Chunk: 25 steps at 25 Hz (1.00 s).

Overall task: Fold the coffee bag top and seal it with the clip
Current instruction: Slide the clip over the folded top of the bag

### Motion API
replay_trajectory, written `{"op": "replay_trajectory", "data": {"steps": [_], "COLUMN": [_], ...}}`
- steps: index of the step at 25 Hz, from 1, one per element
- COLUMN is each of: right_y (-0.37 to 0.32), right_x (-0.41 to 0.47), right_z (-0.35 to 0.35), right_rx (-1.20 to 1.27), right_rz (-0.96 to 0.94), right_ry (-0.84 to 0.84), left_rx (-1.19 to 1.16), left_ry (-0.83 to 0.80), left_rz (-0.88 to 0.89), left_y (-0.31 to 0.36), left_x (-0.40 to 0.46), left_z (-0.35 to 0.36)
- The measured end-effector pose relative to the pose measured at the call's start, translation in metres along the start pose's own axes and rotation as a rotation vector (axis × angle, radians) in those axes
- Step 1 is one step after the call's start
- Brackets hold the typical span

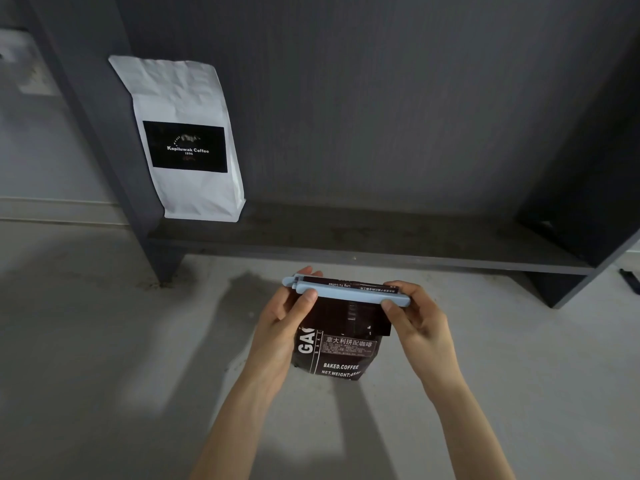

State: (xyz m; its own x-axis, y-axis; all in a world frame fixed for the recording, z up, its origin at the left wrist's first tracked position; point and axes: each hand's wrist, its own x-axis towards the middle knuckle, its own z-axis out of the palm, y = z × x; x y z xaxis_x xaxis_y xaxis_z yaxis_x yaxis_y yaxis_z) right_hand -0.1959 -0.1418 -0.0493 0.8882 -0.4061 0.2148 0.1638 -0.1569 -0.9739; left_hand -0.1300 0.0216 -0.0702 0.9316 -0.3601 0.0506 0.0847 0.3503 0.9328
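A dark brown coffee bag point(341, 355) with white lettering stands on the grey floor in front of me, its top folded over. A long pale blue clip point(346, 293) lies across the folded top. My left hand point(285, 317) pinches the clip's left end, thumb in front and fingers behind. My right hand point(417, 315) grips the clip's right end between thumb and fingers. The bag's upper edge is hidden inside the clip.
A white coffee bag point(183, 140) with a black label stands at the left end of a low dark grey shelf point(363, 237). The shelf's side panels rise at left and right. A small dark object point(630, 278) lies on the floor at the far right.
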Motion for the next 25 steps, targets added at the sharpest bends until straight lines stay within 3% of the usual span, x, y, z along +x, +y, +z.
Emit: {"op": "replay_trajectory", "data": {"steps": [25], "right_y": [0.005], "right_x": [-0.002], "right_z": [0.0], "right_rx": [-0.089], "right_rz": [0.005], "right_ry": [0.032], "left_rx": [-0.101], "left_ry": [0.12], "left_rz": [0.033], "left_y": [-0.01], "left_x": [-0.003], "left_z": [0.016]}}
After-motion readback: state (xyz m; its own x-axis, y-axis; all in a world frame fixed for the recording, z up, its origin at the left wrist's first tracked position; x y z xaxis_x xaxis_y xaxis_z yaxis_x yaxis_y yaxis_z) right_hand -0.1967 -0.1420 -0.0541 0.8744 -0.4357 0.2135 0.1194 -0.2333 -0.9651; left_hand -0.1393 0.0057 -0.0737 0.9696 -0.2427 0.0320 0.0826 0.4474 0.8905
